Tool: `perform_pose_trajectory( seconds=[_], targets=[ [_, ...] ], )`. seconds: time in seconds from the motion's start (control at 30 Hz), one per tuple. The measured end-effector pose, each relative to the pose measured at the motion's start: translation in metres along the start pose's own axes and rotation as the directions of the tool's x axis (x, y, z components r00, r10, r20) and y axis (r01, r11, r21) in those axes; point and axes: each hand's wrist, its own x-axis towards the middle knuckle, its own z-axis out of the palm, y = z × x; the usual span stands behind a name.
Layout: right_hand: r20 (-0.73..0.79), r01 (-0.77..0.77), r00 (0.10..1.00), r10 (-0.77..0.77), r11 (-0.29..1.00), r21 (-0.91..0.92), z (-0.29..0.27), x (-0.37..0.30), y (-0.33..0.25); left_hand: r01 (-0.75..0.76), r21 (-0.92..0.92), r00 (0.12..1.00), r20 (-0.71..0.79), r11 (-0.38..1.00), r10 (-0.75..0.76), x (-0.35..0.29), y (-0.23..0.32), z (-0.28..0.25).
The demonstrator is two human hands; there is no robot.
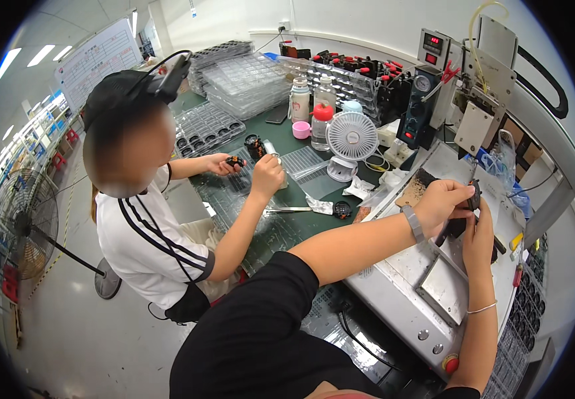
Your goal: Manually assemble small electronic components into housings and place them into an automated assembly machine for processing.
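Note:
Both of my hands are together under the head of a bench machine (477, 126). My left hand (437, 207), with a grey band on its wrist, pinches at a small dark part (475, 195). From the other side, my right hand (479, 243) has its fingers closed on the same part; a thin bracelet circles that wrist. The part's exact kind cannot be made out, since fingers cover much of it. Just below the hands a black fixture (457, 227) shows on the machine's pale bed (394, 266), beside a metal block (444, 290).
A co-worker (147, 226) sits at left, holding a small black part. On the green bench (261, 229) are a white fan (352, 143), bottles (299, 100), tweezers (288, 210) and stacked clear trays (244, 80). A red stop button (451, 365) is on the machine's front.

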Motion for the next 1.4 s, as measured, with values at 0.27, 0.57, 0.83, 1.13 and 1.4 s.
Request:
perform_pose_trajectory(
  seconds=[0.27, 0.57, 0.83, 1.13, 1.4],
  targets=[
    [0.067, 0.097, 0.994, -0.087, 0.983, -0.153, -0.003, 0.000, -0.003, 0.017, -0.072, 1.000, -0.008, 0.997, -0.018, -0.003, 0.000, 0.000],
    [0.064, 0.128, 0.992, -0.113, 0.925, -0.357, 0.001, -0.009, -0.003, 0.057, -0.099, 0.998, -0.003, 0.993, -0.058, -0.002, -0.001, 0.006],
    [0.097, 0.093, 0.993, -0.065, 0.942, -0.323, -0.001, -0.015, -0.009, 0.021, -0.104, 1.000, 0.017, 0.994, -0.020, -0.001, -0.001, 0.002],
    [0.106, 0.136, 0.988, -0.110, 0.952, -0.273, -0.014, -0.017, -0.012, 0.060, -0.098, 0.994, 0.092, 0.993, -0.051, 0.004, -0.007, 0.006],
    [0.042, 0.179, 0.984, -0.174, 0.969, -0.169, -0.005, -0.013, -0.024, -0.001, 0.070, 0.999, 0.052, 0.998, -0.002, -0.006, 0.014, -0.006]
  ],
)
